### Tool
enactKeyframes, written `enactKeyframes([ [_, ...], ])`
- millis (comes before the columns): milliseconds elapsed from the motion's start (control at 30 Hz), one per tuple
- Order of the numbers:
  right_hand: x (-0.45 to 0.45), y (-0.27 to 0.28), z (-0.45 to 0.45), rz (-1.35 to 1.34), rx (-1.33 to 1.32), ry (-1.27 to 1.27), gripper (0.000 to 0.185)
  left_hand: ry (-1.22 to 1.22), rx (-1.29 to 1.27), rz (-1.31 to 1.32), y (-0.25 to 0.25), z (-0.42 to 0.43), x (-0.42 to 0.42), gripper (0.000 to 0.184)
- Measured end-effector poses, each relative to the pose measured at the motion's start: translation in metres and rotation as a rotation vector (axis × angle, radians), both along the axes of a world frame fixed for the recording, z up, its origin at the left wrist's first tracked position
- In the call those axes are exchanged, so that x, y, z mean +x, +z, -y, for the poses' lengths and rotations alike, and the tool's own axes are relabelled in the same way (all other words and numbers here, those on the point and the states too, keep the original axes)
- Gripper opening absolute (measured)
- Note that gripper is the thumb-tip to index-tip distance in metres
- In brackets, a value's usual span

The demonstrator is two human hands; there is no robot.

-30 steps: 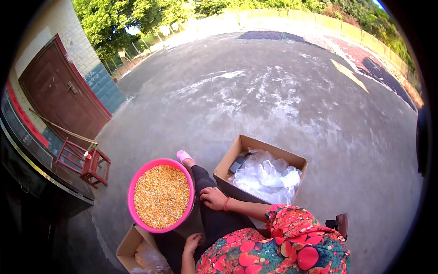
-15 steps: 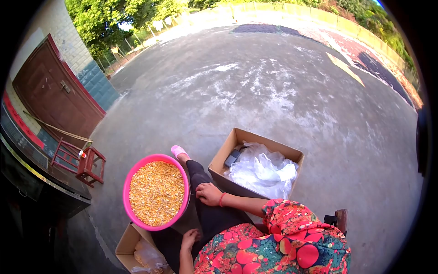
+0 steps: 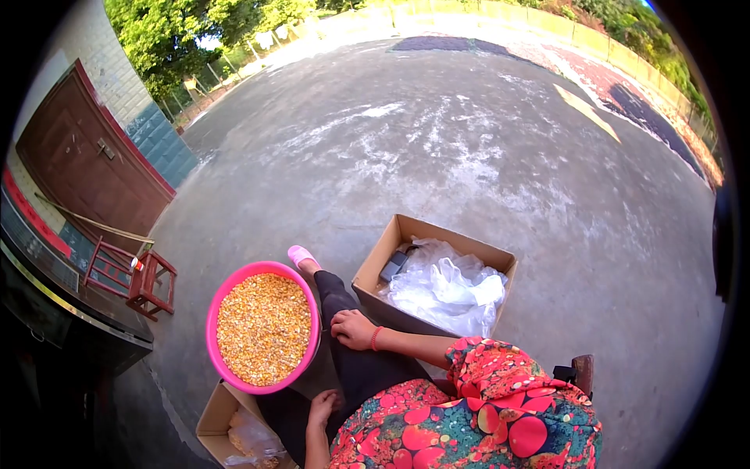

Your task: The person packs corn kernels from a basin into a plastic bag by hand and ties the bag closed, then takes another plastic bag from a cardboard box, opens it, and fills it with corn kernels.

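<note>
My right hand [image 3: 353, 329], with a red band at the wrist, rests on my dark-trousered right knee, its fingers lying loosely over the cloth. Lower down, my left hand [image 3: 323, 406] lies on the other thigh, fingers slightly bent and partly hidden. I see nothing held in either one. Just left of the right hand stands a pink basin [image 3: 212, 344] filled with yellow corn kernels [image 3: 263, 328]. A cardboard box [image 3: 373, 264] to the right contains crumpled clear plastic bags [image 3: 449, 285] and a small dark boxy object [image 3: 393, 266].
Below the basin, another cardboard box [image 3: 209, 422] holds a plastic bag [image 3: 254, 442] and some yellowish pieces. A small red wooden chair [image 3: 152, 285] stands left, near a brown door [image 3: 86, 156] and a black cabinet-like object [image 3: 86, 328]. Dark and reddish patches cover the far concrete.
The view has shifted slightly, so the basin and boxes appear a little further left and up. Both hands stay resting on the legs.
</note>
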State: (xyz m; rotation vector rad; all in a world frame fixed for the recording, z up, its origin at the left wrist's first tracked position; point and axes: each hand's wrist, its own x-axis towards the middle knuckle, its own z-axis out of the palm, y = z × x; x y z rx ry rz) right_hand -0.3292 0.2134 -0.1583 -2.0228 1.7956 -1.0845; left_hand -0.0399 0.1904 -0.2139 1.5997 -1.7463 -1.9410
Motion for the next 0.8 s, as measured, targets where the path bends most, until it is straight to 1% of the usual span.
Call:
enactKeyframes([
  [300, 0.0004, -0.0008, 0.0005, 0.003, 0.005, -0.002, 0.014, -0.003, 0.006, 0.003, 0.0021, -0.0004, -0.0019, 0.022],
  [400, 0.0009, -0.0040, 0.0019, 0.012, -0.052, -0.021, 0.011, 0.001, 0.006, -0.006, 0.0015, -0.0003, -0.0017, 0.022],
  [600, -0.0005, -0.0008, 0.0006, 0.004, 0.003, 0.000, 0.014, -0.005, 0.012, -0.006, 0.0048, -0.0008, -0.0026, 0.022],
  [800, 0.0011, -0.0032, 0.0017, 0.010, -0.047, -0.022, 0.011, -0.002, 0.011, -0.022, 0.0026, -0.0004, -0.0010, 0.022],
])
